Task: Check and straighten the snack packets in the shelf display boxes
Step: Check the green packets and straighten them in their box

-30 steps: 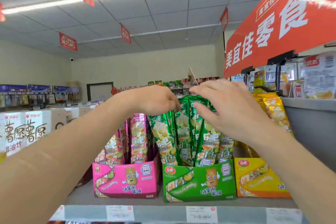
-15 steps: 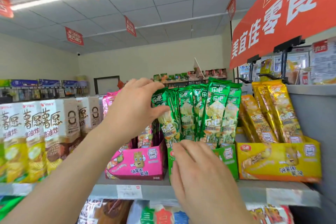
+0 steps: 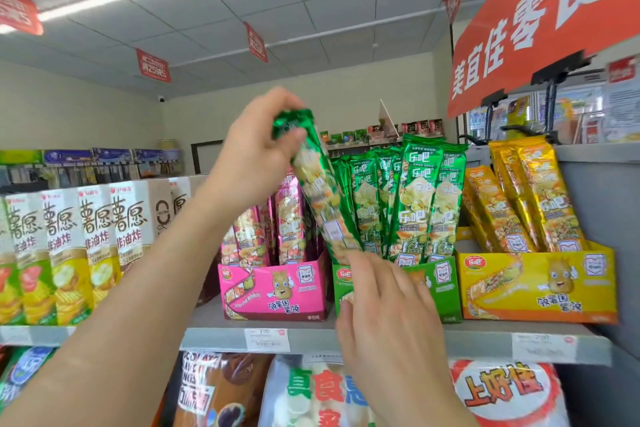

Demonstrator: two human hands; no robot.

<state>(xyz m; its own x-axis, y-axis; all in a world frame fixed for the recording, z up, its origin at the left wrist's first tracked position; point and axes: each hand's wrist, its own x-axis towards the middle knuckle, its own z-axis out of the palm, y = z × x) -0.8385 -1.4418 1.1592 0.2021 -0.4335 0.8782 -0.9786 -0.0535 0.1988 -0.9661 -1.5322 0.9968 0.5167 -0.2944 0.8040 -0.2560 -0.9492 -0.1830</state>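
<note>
Green packet (image 3: 320, 196) beside pink packets (image 3: 289, 218)

Big orange-red banner (image 3: 540, 28), top right, white characters: 美宜佳零食.

Small red hanging signs (image 3: 153, 65) overhead: figures 25 and 5 legible, the rest smeared.

White-and-brown cartons (image 3: 93, 218), left end of the shelf (image 3: 381, 340): 薯愿 in large strokes, 非油炸 beneath.

Standing green packets (image 3: 419, 191): brand 乐吧 in white, repeated down each front.

Tilted green packet (image 3: 322, 198): print blurred, no reading.

Yellow display box (image 3: 599, 302): 乐吧 in a red oval at its left corner. The larger lettering is too stylised to be sure of.

Price tags (image 3: 266, 340) on the shelf edge: digits too blurred.

Bag (image 3: 502, 392) below the shelf, right: 上好佳 in orange.
</note>
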